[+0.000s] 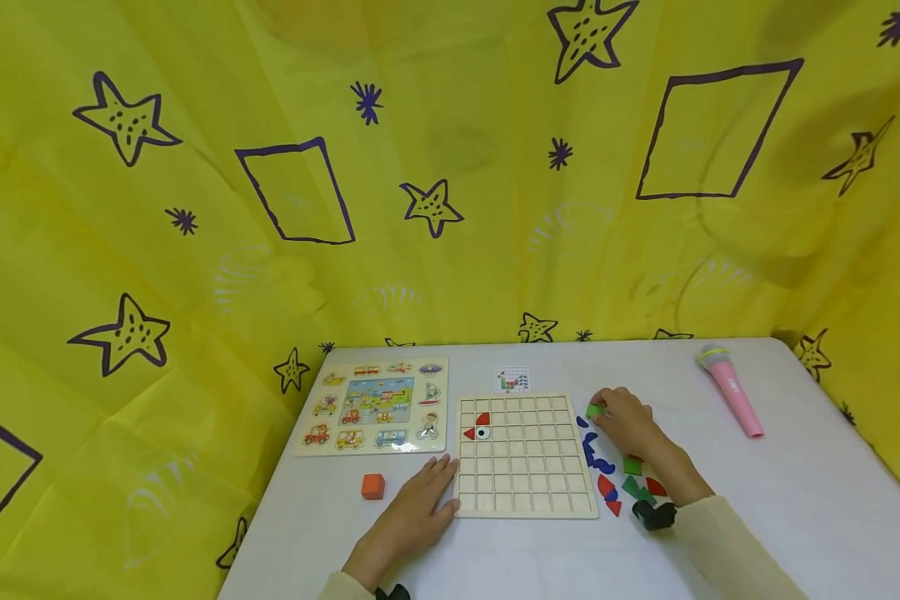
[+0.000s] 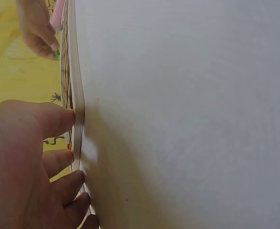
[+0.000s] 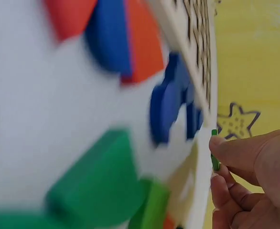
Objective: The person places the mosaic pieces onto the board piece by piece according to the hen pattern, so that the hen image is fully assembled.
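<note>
A wooden grid board (image 1: 528,479) lies on the white table, with a red quarter-round piece (image 1: 483,419), a red triangle (image 1: 469,433) and an eye tile (image 1: 483,432) in its upper left cells. My left hand (image 1: 418,504) rests at the board's left edge, thumb and fingertips touching it with nothing gripped. Just off the board's upper right corner, my right hand (image 1: 630,425) pinches a green block (image 3: 215,150) between thumb and fingers. Blue pieces (image 1: 589,450), red pieces (image 1: 606,486) and green pieces (image 1: 632,486) lie loose along the board's right side.
A picture card (image 1: 512,379) lies behind the board. To the left are a vehicle puzzle board (image 1: 435,375) and an orange cube (image 1: 372,487). A pink microphone (image 1: 737,397) lies at the right. Yellow patterned cloth (image 1: 465,275) hangs behind the table.
</note>
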`<state>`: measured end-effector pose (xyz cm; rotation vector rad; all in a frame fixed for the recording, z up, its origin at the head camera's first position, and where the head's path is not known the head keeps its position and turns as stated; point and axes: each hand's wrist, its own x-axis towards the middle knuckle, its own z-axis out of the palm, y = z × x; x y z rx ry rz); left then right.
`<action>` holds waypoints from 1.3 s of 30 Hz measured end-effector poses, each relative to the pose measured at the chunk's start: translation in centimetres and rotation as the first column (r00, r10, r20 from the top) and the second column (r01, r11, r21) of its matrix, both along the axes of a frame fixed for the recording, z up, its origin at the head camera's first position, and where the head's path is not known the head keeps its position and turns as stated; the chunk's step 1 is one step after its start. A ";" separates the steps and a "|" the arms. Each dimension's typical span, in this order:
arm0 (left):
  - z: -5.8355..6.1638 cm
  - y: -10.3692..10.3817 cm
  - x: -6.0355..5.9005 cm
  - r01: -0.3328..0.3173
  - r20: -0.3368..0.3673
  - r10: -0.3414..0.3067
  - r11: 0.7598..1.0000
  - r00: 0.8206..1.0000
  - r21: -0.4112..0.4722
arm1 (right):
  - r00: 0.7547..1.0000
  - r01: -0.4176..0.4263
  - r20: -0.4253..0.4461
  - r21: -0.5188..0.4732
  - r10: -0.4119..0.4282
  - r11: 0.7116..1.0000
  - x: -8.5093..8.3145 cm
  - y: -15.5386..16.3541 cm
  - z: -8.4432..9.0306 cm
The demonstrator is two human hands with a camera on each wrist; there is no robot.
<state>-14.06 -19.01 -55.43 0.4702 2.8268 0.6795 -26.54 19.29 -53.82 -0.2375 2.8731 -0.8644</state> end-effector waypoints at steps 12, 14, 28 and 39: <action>-0.1 0.0 0.0 -0.005 0.008 0.005 1.000 1.000 0.015 | 0.989 -0.131 -0.082 -0.054 0.127 0.990 2.1 -7.2 1.3; -0.1 0.0 0.0 -0.006 0.008 0.006 1.000 1.000 0.015 | 0.984 -0.154 -0.095 -0.062 0.147 0.986 2.4 -8.5 1.2; -0.2 0.0 -0.1 -0.010 0.006 0.010 1.000 1.000 0.007 | 0.958 -0.258 -0.146 -0.060 0.247 0.964 3.8 -15.3 0.3; -0.3 0.0 -0.1 -0.011 0.012 0.011 1.000 1.000 0.015 | 0.943 -0.297 -0.170 -0.044 0.286 0.954 4.4 -16.1 -0.2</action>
